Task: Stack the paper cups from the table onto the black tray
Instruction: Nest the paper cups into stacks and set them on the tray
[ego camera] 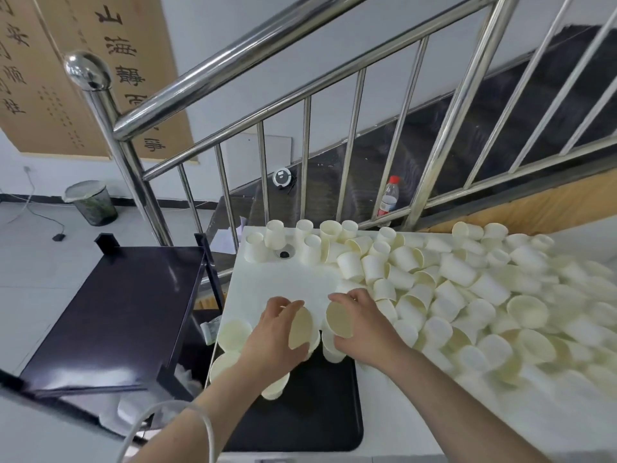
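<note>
1. Head view: left hand (278, 332) grips one paper cup (300, 329); right hand (362, 324) grips another cup (340, 319), both above black tray (317, 412).
2. Loose cups (467, 289) crowd the surface (293, 279).
3. Risk: misaligned rims would crush; a sleeveless forearm sweep might topple tray stacks (233, 335).

Bright, even indoor light fills the scene, and shadows are soft. Glare streaks the polished steel stair railing (253, 48) and washes out the white counter (300, 279). The heap of cream paper cups (500, 295) blurs toward the right edge. Wide-angle distortion bends straight lines near the borders.
</note>
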The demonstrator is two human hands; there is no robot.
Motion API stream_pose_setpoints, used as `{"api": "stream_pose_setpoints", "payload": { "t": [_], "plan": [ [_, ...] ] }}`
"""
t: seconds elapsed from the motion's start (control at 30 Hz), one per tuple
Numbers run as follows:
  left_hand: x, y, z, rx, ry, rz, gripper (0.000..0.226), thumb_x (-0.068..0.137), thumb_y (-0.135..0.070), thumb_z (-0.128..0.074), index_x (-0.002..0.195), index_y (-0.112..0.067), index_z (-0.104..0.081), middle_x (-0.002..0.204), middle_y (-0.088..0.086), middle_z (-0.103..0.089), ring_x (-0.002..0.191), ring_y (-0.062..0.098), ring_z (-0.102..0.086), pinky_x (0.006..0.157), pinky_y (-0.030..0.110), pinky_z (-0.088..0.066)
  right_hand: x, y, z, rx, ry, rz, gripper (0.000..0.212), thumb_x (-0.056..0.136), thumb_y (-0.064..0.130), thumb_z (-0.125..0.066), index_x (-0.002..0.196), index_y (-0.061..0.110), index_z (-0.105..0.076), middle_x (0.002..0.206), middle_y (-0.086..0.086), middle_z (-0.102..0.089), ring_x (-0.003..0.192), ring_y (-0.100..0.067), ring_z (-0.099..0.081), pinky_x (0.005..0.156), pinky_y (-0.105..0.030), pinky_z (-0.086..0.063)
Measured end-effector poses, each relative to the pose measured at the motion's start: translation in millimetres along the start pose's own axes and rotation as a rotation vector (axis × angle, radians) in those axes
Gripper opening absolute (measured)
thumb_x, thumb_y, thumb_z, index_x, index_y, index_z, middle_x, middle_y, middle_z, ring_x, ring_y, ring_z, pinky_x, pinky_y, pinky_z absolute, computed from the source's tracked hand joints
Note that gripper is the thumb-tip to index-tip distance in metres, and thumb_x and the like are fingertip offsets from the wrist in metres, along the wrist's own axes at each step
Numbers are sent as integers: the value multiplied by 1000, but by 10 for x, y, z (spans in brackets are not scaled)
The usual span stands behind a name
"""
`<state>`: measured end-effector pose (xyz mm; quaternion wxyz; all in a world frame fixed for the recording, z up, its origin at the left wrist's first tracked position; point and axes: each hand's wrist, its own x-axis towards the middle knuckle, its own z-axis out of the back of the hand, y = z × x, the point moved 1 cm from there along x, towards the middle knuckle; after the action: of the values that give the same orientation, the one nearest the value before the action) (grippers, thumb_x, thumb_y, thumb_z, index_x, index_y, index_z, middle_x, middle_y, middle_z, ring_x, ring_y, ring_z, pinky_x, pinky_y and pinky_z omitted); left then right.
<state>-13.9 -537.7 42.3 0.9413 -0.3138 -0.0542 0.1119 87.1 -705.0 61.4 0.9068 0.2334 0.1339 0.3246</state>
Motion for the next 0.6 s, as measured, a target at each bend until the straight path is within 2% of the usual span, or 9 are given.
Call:
{"api": "stream_pose_setpoints", "payload": {
  "t": [0.23,0.37,0.6],
  "plan": [
    [-204,-59,-226,227,180,-11,74,79,-41,-64,144,-31,-29,139,-9,-35,128,16,-35,93,28,-43,-362,-113,-154,-85,104,-47,72,80,27,-68,144,32,-34,133,7,-31,121,-13,-44,93,-27,-47],
    [-217,-11,-379,293,252,-26,73,80,-40,-62,144,-32,-29,141,-9,-36,129,17,-35,95,33,-43,-436,-176,-341,-121,166,-70,74,79,28,-70,144,30,-34,135,4,-29,121,-17,-44,93,-28,-47],
    [-144,129,-609,396,316,-67,72,83,-38,-62,146,-31,-27,144,-10,-33,132,18,-32,103,31,-33,-351,-266,-615,-186,217,-89,77,78,27,-73,143,26,-32,137,-1,-25,116,-22,-47,88,-30,-49]
  ]
}}
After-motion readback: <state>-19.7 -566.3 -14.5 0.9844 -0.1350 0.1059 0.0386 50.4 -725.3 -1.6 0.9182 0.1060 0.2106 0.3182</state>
